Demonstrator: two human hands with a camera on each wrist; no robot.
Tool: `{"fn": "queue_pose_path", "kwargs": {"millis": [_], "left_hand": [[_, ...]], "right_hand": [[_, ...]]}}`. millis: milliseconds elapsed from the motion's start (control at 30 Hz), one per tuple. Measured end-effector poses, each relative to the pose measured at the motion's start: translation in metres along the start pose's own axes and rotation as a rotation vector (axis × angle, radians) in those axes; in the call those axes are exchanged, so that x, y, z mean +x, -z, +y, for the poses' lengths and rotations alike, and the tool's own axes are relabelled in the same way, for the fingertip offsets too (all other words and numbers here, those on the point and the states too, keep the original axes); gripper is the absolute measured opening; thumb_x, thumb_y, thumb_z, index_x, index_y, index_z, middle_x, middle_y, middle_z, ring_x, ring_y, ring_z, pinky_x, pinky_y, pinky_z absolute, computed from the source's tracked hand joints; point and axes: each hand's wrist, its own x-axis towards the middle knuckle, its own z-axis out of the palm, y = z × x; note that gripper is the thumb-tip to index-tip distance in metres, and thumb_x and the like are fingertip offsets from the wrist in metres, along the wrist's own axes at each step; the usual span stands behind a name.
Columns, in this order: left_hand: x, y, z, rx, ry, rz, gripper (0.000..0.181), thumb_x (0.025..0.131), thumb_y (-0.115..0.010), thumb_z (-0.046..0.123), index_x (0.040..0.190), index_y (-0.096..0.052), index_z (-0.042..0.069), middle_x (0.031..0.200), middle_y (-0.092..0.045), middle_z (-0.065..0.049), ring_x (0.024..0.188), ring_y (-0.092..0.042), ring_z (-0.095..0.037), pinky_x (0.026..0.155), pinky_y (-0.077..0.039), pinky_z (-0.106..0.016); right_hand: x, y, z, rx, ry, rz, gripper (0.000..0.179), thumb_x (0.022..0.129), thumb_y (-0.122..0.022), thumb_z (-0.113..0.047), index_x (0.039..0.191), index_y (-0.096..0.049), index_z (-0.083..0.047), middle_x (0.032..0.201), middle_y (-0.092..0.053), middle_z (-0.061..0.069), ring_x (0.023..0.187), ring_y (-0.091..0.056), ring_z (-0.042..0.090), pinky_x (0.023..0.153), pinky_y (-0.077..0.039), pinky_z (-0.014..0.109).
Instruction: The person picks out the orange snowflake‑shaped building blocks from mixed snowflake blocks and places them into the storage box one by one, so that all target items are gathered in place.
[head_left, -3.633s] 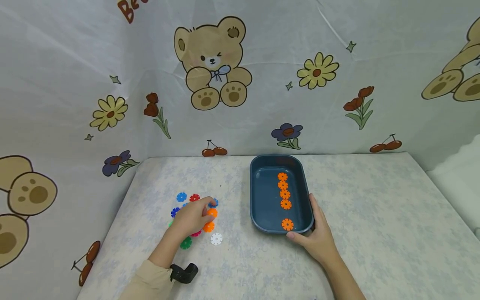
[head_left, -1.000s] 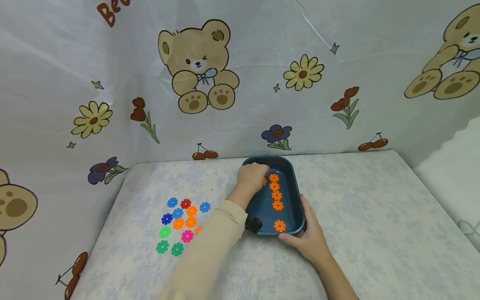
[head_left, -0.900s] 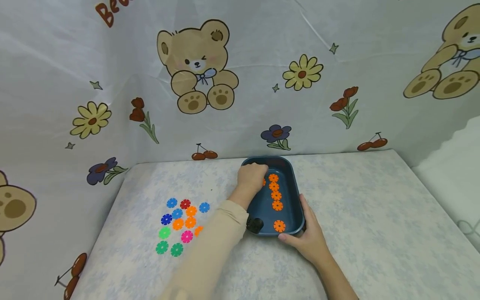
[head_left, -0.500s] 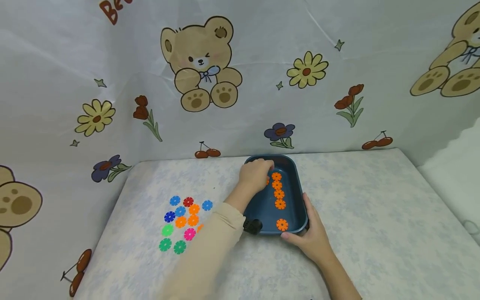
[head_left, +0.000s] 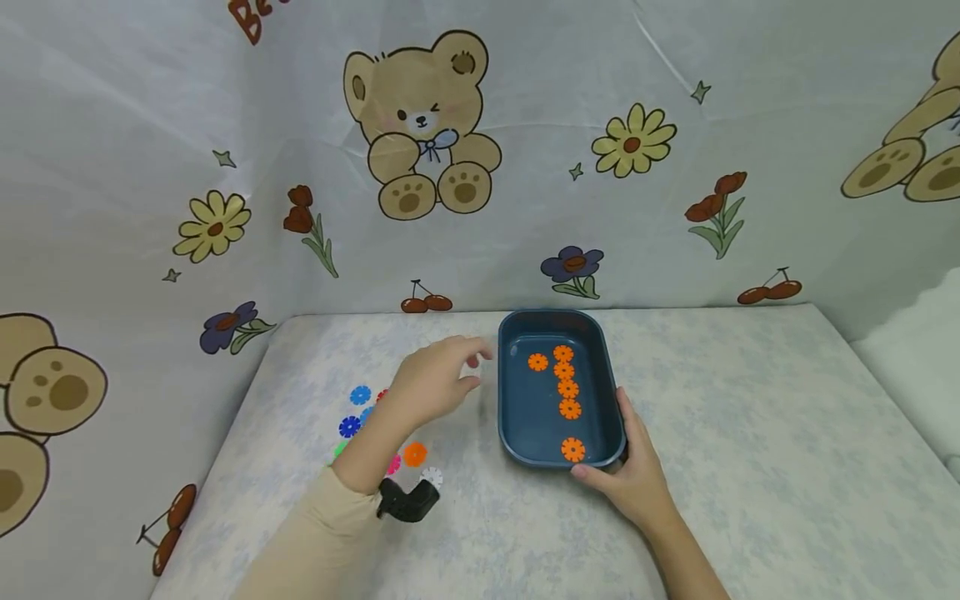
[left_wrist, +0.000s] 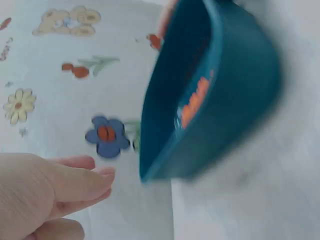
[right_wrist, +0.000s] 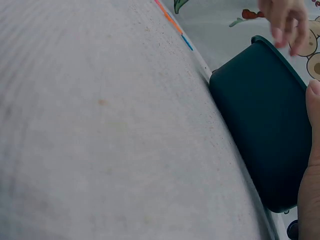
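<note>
A dark blue plastic tray (head_left: 525, 417) stands on the table with several orange notched building discs (head_left: 568, 389) in it. One orange disc (head_left: 537, 362) lies apart, left of the row's far end; another lies near the front. My right hand (head_left: 633, 475) holds the tray's near right corner, thumb at the front rim and fingers along the side. Just outside the tray's left wall, my left hand (head_left: 431, 379) hovers over the table with nothing between its parted thumb and fingers. In the left wrist view the left hand (left_wrist: 47, 195) is beside the tray (left_wrist: 245, 95).
Loose discs lie left of the tray, partly hidden by the left forearm: blue (head_left: 361, 395), dark blue (head_left: 349, 427), orange (head_left: 415, 454) and white (head_left: 432, 477). A printed bear curtain (head_left: 525, 208) hangs behind the table (head_left: 750, 417).
My left hand has released an orange disc in the tray's far left part and moved out leftward toward the loose discs. The right hand keeps its hold on the tray's corner.
</note>
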Motion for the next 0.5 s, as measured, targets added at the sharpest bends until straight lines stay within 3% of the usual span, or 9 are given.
{"fn": "queue_pose_path", "kwargs": {"millis": [133, 233, 367, 500], "left_hand": [[-0.03, -0.002, -0.032, -0.012, 0.083, -0.019, 0.032, 0.091, -0.073, 0.02, 0.122, -0.064, 0.025, 0.114, -0.069, 0.0, 0.069, -0.06, -0.015, 0.059, -0.047, -0.029], [-0.05, -0.012, -0.055, -0.042, 0.151, -0.049, 0.033, 0.09, -0.074, 0.019, 0.121, -0.065, 0.022, 0.114, -0.069, -0.002, 0.059, -0.055, -0.013, 0.055, -0.045, -0.029], [-0.071, -0.035, -0.082, -0.055, 0.216, -0.073, 0.039, 0.086, -0.078, 0.02, 0.122, -0.066, 0.024, 0.108, -0.069, 0.003, 0.073, -0.058, -0.01, 0.059, -0.046, -0.029], [-0.085, -0.054, -0.097, -0.096, 0.234, -0.069, 0.047, 0.082, -0.082, 0.024, 0.126, -0.065, 0.029, 0.1, -0.067, 0.009, 0.086, -0.061, -0.01, 0.064, -0.048, -0.031]], "right_hand": [[0.001, 0.0, 0.001, 0.009, 0.007, 0.002, 0.129, 0.065, -0.094, -0.021, 0.161, -0.007, -0.027, 0.166, -0.017, 0.004, 0.148, -0.025, 0.031, 0.102, -0.018, -0.001], [0.001, 0.0, 0.002, 0.005, 0.01, 0.003, 0.129, 0.065, -0.094, -0.021, 0.161, -0.008, -0.025, 0.166, -0.018, 0.004, 0.148, -0.026, 0.031, 0.102, -0.018, -0.001], [0.0, 0.0, 0.003, 0.0, 0.01, 0.003, 0.129, 0.065, -0.094, -0.022, 0.161, -0.007, -0.025, 0.166, -0.018, 0.004, 0.147, -0.027, 0.031, 0.101, -0.018, -0.001], [0.001, 0.0, 0.003, 0.005, 0.012, 0.0, 0.129, 0.065, -0.094, -0.021, 0.161, -0.007, -0.027, 0.166, -0.017, 0.004, 0.148, -0.026, 0.032, 0.102, -0.018, -0.001]]}}
